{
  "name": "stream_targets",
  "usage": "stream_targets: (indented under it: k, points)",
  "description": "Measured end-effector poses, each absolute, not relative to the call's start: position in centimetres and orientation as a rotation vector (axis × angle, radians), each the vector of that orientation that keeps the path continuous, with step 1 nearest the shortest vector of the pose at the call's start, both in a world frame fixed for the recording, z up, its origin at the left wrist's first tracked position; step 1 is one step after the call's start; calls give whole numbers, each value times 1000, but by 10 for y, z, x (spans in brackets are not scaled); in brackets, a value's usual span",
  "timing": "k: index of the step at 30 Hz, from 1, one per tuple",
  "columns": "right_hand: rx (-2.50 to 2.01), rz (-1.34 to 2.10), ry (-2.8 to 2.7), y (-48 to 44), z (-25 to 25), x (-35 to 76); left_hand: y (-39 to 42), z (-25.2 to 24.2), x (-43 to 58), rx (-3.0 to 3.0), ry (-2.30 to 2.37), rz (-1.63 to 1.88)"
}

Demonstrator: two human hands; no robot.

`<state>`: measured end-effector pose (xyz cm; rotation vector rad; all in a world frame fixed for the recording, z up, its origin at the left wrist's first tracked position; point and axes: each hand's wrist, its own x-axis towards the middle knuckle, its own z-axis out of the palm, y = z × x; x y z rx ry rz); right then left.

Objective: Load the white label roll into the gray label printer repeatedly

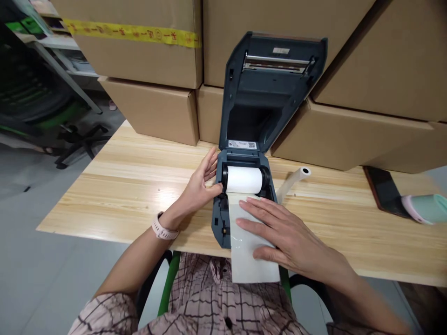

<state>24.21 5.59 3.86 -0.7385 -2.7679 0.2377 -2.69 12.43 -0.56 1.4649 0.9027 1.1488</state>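
Observation:
A dark blue-grey label printer sits at the table's front edge with its lid tipped up and back. Inside it, a white label roll rests between two black holders. From the roll a pale label strip runs toward me and hangs past the table edge. My left hand is at the printer's left side, thumb on the rim by the left holder, fingers stretched along the outside. My right hand lies flat over the strip, fingers apart, palm down.
A small paper roll with a loose tail lies right of the printer. Farther right are a dark phone and a mint-green cup. Cardboard boxes are stacked along the back of the wooden table. An office chair stands at left.

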Motion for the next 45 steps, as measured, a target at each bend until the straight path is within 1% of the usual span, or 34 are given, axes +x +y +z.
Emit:
stream_targets:
  k: [9,13,24,39,45]
  points:
    - [-795,-45,-2686,34,31,224,124,-5,-27,1543,915,1159]
    - [-879,-120,-2597,22,25,215,124,-6,-28,1569,914,1180]
    - [-1018,-204,-2465,9,26,193,125,-9,-26,1550,940,1214]
    - [-1089,-87,-2465,8,30,191,126,-9,-26,1505,948,1214]
    - [-1127,-133,-2496,8,34,187,126,-11,-27,1515,941,1214]
